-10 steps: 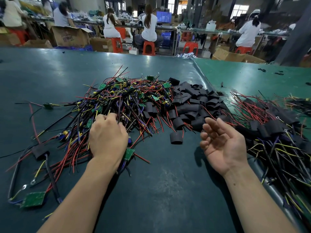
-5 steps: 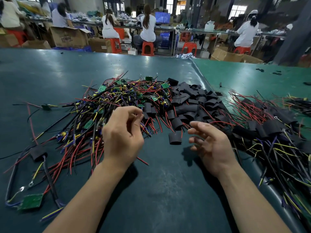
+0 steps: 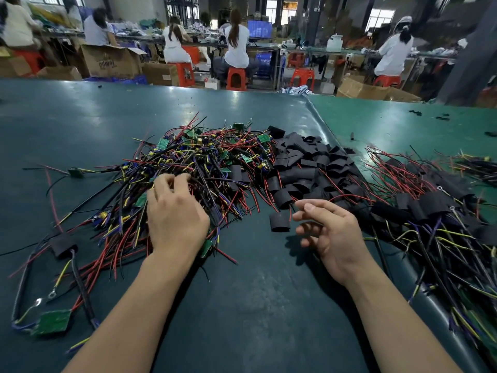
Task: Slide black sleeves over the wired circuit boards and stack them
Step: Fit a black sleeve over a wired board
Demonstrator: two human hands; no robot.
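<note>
Fingers of the left hand [image 3: 176, 216] have dipped back into the wired circuit boards [image 3: 199, 168] at frame centre, gripping wires, while the right hand [image 3: 329, 232], loosely open, nears the black sleeves [image 3: 309, 168].

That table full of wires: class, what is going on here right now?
A person is sorting at a green table. The left hand digs its fingers into the heap of wired circuit boards. The right hand hovers, holding nothing, beside a loose black sleeve in front of the sleeve pile. Sleeved boards lie stacked on the right.
</note>
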